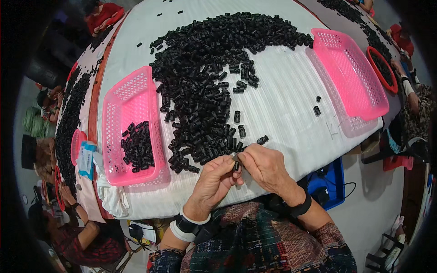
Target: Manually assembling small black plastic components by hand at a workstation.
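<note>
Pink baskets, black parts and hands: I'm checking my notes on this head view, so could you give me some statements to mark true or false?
1. The left hand and right hand meet at a small black part. True.
2. The left pink basket has black parts in it. True.
3. The big black pile lies left of that basket. False: it lies to its right.
4. The right wrist is bare. False: it wears a black band.
5. The blue bin stands on the white-covered table. False: the blue bin is below the tabletop.
</note>
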The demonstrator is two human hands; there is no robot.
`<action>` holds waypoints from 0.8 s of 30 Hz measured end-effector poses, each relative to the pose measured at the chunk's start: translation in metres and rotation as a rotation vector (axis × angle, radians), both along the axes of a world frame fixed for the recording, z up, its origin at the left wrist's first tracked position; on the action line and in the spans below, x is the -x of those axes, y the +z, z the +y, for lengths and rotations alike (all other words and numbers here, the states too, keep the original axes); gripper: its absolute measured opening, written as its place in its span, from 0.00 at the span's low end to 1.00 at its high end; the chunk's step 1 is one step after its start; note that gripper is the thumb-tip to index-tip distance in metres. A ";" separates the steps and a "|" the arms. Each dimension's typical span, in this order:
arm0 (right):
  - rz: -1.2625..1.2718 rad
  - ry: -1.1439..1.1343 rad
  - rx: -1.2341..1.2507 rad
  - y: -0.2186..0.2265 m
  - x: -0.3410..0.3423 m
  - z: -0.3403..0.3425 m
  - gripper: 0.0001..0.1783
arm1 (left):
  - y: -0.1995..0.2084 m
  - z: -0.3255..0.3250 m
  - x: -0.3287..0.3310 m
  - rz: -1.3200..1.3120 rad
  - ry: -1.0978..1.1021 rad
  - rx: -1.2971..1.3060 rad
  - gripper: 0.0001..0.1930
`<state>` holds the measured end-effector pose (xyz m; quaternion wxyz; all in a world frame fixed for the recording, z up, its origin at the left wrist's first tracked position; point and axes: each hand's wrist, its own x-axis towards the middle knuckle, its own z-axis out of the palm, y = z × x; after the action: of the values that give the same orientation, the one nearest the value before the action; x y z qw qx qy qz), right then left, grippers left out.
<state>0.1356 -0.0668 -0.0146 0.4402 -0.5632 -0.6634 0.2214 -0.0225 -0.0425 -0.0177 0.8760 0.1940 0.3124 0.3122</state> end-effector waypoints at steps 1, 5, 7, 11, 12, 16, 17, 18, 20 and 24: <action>0.001 -0.003 0.005 0.000 0.000 0.001 0.12 | 0.000 0.001 0.000 0.001 -0.003 0.005 0.08; -0.013 -0.017 -0.019 -0.001 0.001 0.001 0.12 | 0.002 0.001 0.000 -0.005 0.003 0.004 0.07; -0.021 -0.021 -0.032 -0.002 0.001 0.004 0.12 | 0.000 0.004 0.000 -0.012 0.004 0.001 0.07; -0.045 -0.011 -0.020 -0.002 0.002 0.005 0.12 | -0.003 0.005 0.000 -0.023 0.016 0.001 0.07; -0.053 -0.010 -0.017 -0.002 0.002 0.005 0.12 | -0.003 0.005 0.000 -0.019 0.023 0.007 0.07; -0.098 -0.002 -0.031 -0.002 0.001 0.006 0.13 | -0.003 0.005 0.000 -0.004 0.032 0.016 0.07; -0.114 0.005 -0.027 -0.002 0.001 0.006 0.13 | -0.003 0.005 0.000 -0.002 0.035 0.015 0.07; -0.130 0.012 -0.024 -0.002 0.001 0.006 0.13 | -0.003 0.005 0.000 0.000 0.038 0.013 0.07; -0.138 0.011 -0.032 -0.003 0.001 0.007 0.13 | -0.003 0.005 0.000 0.013 0.043 0.014 0.07; -0.172 0.015 -0.036 -0.004 0.000 0.007 0.13 | -0.003 0.005 0.000 0.039 0.045 0.014 0.07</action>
<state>0.1351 -0.0602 -0.0187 0.3899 -0.5672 -0.7068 0.1636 -0.0225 -0.0377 -0.0205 0.8638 0.1867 0.3359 0.3258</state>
